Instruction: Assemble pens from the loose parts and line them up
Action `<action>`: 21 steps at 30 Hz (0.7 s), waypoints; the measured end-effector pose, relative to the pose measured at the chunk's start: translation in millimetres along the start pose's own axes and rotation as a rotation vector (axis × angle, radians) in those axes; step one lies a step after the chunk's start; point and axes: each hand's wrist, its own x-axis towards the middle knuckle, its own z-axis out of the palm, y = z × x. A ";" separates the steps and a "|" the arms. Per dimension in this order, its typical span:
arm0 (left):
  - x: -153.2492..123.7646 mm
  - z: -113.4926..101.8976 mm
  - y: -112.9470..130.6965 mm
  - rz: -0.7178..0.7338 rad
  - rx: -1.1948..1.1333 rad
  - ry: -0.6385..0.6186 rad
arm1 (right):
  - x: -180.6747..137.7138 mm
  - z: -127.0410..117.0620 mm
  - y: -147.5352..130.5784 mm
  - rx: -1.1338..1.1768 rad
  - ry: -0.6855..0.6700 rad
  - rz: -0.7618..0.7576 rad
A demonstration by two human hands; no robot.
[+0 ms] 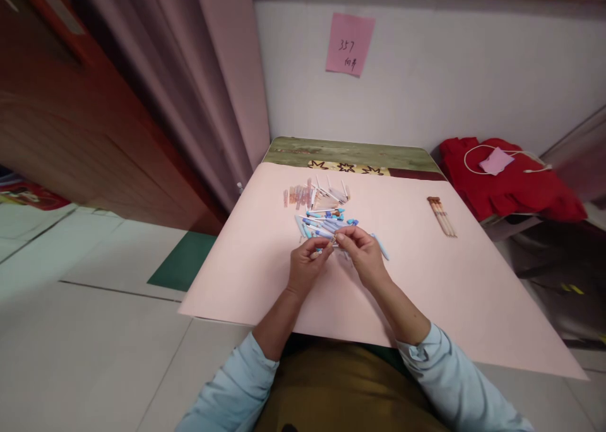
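Observation:
My left hand (307, 266) and my right hand (363, 252) meet over the near side of a pile of pen parts. Both are closed in a pinch around a slim pale pen part (316, 254), whose end pokes out beside the left fingers. Most of it is hidden by the fingers. Just beyond my hands lie blue and white pen pieces (324, 225), some with blue or brown tops. Farther back are clear pinkish barrels (298, 196) in a row and several thin white refills (334, 193). A light blue pen piece (381, 247) rests beside my right hand.
Several beige pens with brown tops (441, 216) lie together on the right of the pink-covered table (426, 299). A red cloth (516, 186) with a white cable (521, 152) sits beyond the right edge. A curtain (213, 91) hangs left; a white wall (426, 72) stands behind.

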 end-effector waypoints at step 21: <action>-0.7 -0.5 1.2 -0.019 -0.008 0.023 | -12.2 0.6 -5.8 -0.142 0.182 -0.178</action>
